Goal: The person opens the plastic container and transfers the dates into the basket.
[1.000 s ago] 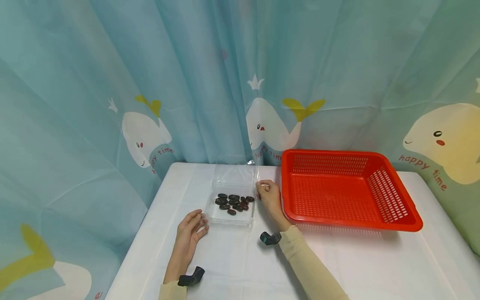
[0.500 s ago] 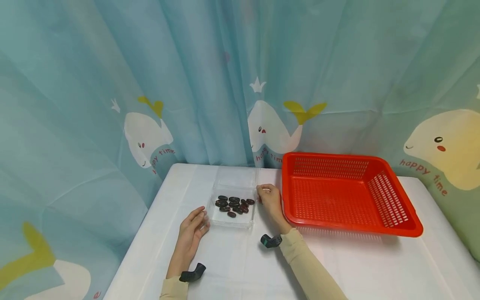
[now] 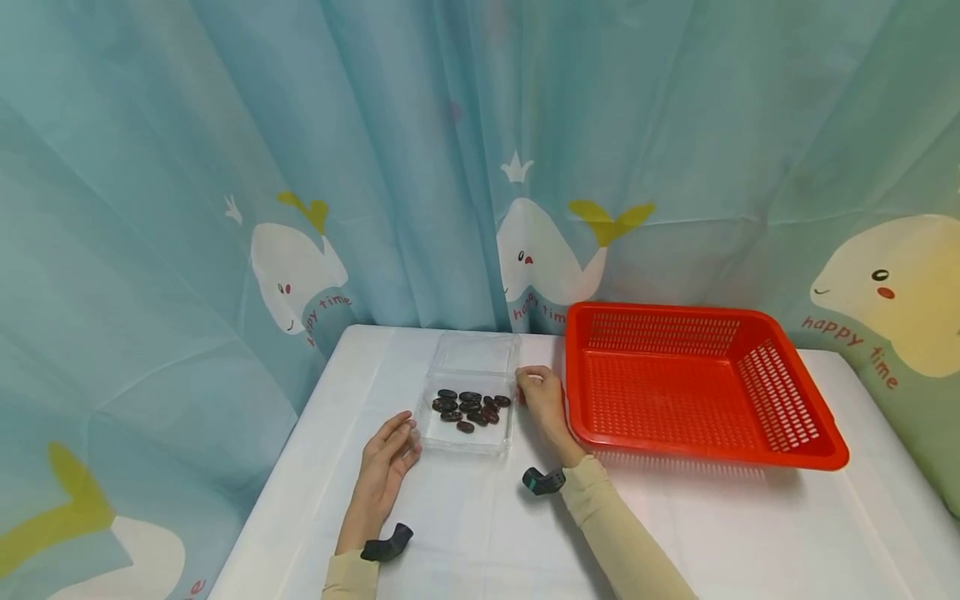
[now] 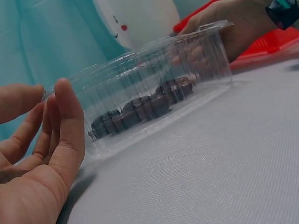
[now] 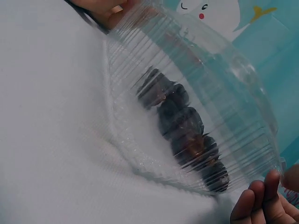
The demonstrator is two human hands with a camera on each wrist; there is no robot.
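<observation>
Loosely, the fingers (image 4: 65, 126) of the left hand (image 3: 386, 467) lie straight and relaxed, slightly spread, their tips just at the near left corner of a clear plastic box (image 3: 471, 406); in the left wrist view the thumb and fingers stand open beside the box's ribbed wall without curling round it, and whether the tips quite touch the plastic cannot be told. On the other side, the fingers (image 3: 529, 377) of the right hand (image 3: 543, 400) are curled in at the far right corner of the box, right at its rim where the lid hinges; the right wrist view shows only a few bent fingertips (image 5: 259, 205) at the box's edge, so a pinch on the rim looks likely but is not plain. Inside the box lies a small heap of dark, oval dates (image 3: 468, 406), gathered toward the middle of the tray. Its clear lid (image 3: 477, 352) is laid open and back, away from the person. The box sits on a white desk (image 3: 465, 517), between the two hands. Just to the right of the right hand stands an empty-looking red basket (image 3: 817, 442) with slotted walls. Behind the desk hangs a teal curtain (image 3: 150, 167) printed with whales.
</observation>
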